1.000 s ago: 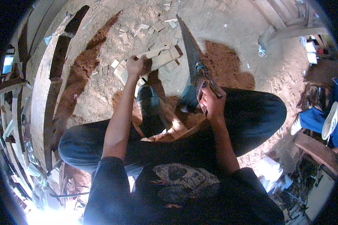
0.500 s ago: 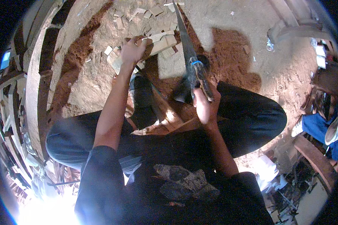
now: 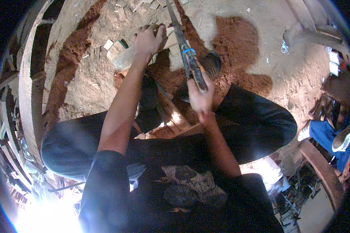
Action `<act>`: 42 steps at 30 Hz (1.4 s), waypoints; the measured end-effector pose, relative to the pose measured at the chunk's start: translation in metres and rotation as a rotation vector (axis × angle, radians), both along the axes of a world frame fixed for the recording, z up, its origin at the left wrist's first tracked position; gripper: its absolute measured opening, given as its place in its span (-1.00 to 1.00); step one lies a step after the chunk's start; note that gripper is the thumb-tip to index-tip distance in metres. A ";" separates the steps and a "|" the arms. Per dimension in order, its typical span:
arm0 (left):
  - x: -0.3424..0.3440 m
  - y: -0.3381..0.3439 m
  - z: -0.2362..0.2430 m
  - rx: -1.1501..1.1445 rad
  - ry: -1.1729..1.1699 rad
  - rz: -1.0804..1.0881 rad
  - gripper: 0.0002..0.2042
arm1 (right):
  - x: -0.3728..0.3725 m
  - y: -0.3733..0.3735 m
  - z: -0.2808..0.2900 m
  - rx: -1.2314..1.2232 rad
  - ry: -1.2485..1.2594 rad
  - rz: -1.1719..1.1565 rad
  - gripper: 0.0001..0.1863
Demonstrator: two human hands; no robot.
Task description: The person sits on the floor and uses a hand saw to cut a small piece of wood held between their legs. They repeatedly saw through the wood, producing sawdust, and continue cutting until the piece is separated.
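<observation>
My right hand (image 3: 201,92) is wrapped around the dark, worn handle of a handsaw (image 3: 178,32), which has a blue band where handle meets blade. The long blade points away from me and crosses over a pale piece of wood (image 3: 122,58) on the ground. My left hand (image 3: 147,42) is on that wood, fingers bent over its far side, a short way left of the blade. Hand and saw hide much of the wood's middle. Whether the teeth touch it, I cannot tell. My shoe (image 3: 210,66) is just right of the saw handle.
Small wood offcuts (image 3: 155,5) lie scattered at the far side. Long wooden beams (image 3: 26,97) stand at the left. To the right are another person's blue-trousered leg (image 3: 323,134), a curved plank (image 3: 322,171) and litter. Reddish sawdust (image 3: 237,50) covers the ground.
My right hand has brought the saw leftward and forward, so its blade now lies across the wood near my left hand. The left hand has shifted slightly right along the wood.
</observation>
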State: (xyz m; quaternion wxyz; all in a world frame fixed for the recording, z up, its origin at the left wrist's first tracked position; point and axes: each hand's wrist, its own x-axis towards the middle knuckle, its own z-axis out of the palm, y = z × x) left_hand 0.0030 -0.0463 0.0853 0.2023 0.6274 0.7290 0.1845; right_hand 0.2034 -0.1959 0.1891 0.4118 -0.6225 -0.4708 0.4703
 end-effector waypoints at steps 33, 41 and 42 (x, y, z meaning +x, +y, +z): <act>0.000 -0.021 -0.006 0.111 0.462 -0.380 -0.27 | -0.003 0.006 -0.023 0.079 -0.022 0.016 -0.39; -0.008 0.006 -0.002 -0.264 0.364 -0.503 -0.11 | -0.007 0.008 -0.026 0.038 -0.148 0.090 -0.35; -0.004 0.008 0.001 -0.277 0.373 -0.489 -0.10 | -0.008 0.008 -0.027 0.052 -0.149 0.083 -0.34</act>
